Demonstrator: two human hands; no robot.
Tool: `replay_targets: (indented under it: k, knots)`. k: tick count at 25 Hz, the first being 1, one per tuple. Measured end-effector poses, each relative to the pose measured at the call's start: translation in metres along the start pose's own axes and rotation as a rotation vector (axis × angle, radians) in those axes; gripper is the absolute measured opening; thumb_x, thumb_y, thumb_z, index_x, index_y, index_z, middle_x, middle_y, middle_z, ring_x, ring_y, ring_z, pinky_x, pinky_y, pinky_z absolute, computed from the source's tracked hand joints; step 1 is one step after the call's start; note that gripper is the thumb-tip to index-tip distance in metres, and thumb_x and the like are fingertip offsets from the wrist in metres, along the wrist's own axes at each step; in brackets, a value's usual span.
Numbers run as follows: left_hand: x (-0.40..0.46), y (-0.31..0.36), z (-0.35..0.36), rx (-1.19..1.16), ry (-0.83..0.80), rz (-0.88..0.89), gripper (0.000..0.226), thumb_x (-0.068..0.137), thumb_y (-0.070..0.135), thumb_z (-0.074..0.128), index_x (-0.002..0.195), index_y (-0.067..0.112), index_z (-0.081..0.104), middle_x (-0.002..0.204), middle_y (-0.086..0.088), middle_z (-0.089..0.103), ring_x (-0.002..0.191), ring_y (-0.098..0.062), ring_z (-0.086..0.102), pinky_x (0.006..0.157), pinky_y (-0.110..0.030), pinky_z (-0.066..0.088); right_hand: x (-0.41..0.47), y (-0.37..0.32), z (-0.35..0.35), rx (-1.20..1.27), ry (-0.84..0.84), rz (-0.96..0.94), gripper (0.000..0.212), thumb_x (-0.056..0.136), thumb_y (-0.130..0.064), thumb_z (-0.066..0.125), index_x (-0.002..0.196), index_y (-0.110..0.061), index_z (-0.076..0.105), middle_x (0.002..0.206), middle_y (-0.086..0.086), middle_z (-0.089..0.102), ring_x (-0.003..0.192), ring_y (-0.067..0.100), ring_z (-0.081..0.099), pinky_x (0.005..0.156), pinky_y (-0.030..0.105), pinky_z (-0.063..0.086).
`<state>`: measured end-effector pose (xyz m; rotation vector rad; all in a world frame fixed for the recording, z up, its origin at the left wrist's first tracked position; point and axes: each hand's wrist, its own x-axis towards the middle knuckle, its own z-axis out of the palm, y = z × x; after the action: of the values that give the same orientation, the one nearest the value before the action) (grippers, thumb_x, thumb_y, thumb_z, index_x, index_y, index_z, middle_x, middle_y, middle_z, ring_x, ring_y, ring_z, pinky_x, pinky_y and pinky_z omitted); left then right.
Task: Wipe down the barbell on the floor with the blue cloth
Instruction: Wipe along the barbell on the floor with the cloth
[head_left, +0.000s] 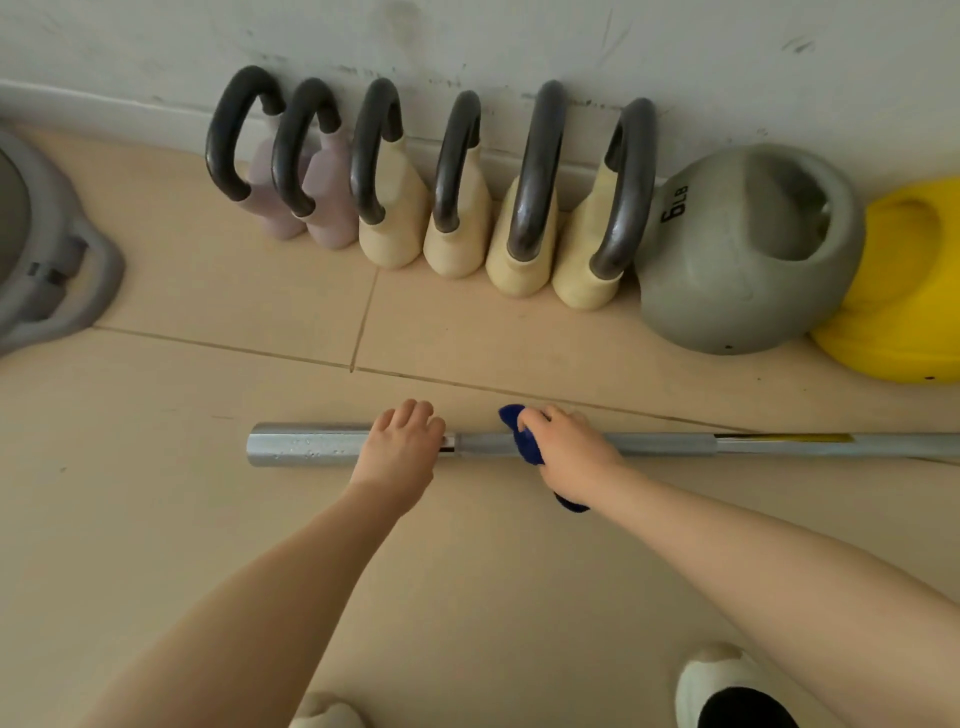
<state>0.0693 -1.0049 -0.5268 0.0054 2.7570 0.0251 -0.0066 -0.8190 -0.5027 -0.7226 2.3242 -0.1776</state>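
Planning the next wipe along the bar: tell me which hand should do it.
Right. The right hand already grips the blue cloth wrapped over the barbell, while the left hand just steadies the sleeve end.

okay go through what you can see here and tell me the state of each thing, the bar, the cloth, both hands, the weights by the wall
barbell: lying flat on the floor, water droplets on its left end
blue cloth: bunched, wrapped over the bar
right hand: grips the cloth on the bar
left hand: fingers curled over the bar, holding it
grey kettlebell: tipped on its side by the wall
handled weights: upright in a row along the wall
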Motion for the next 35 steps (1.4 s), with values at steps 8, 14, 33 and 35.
replay_targets:
  k: [8, 14, 33, 35]
  knots:
    - [-0.009, -0.011, 0.008, -0.063, 0.118, 0.059, 0.081, 0.02, 0.035, 0.095, 0.093, 0.008, 0.069, 0.094, -0.004, 0.072, 0.097, -0.023, 0.069, 0.079, -0.037, 0.055, 0.006, -0.039, 0.004, -0.115, 0.104, 0.196, 0.039, 0.087, -0.006, 0.046, 0.126, -0.011, 0.039, 0.129, 0.014, 0.049, 0.112, 0.036, 0.047, 0.089, 0.038, 0.04]
    - [-0.009, -0.014, 0.01, -0.175, 0.096, 0.012, 0.082, 0.027, 0.034, 0.094, 0.1, 0.008, 0.067, 0.103, -0.005, 0.07, 0.104, -0.027, 0.066, 0.082, -0.038, 0.054, 0.014, -0.045, 0.014, -0.141, 0.102, -0.168, 0.033, 0.087, -0.006, 0.043, 0.118, -0.016, 0.046, 0.129, 0.006, 0.048, 0.11, 0.032, 0.046, 0.081, 0.037, 0.042]
    - [0.022, -0.024, -0.021, -0.315, -0.098, -0.107, 0.062, 0.082, 0.034, 0.066, 0.135, 0.018, 0.037, 0.133, 0.0, 0.049, 0.13, -0.021, 0.036, 0.102, -0.033, 0.032, 0.033, -0.096, 0.054, -0.021, 0.48, 0.168, 0.033, 0.068, -0.003, 0.069, 0.1, -0.009, 0.061, 0.101, 0.013, 0.065, 0.085, 0.036, 0.057, 0.07, 0.04, 0.049]
    - [0.025, -0.027, -0.024, -0.323, -0.125, -0.123, 0.061, 0.083, 0.034, 0.065, 0.135, 0.018, 0.038, 0.131, -0.002, 0.051, 0.129, -0.021, 0.037, 0.102, -0.033, 0.032, 0.027, -0.08, 0.048, -0.059, 0.439, 0.074, 0.031, 0.075, -0.003, 0.062, 0.105, -0.009, 0.059, 0.112, 0.012, 0.062, 0.093, 0.035, 0.055, 0.074, 0.041, 0.047]
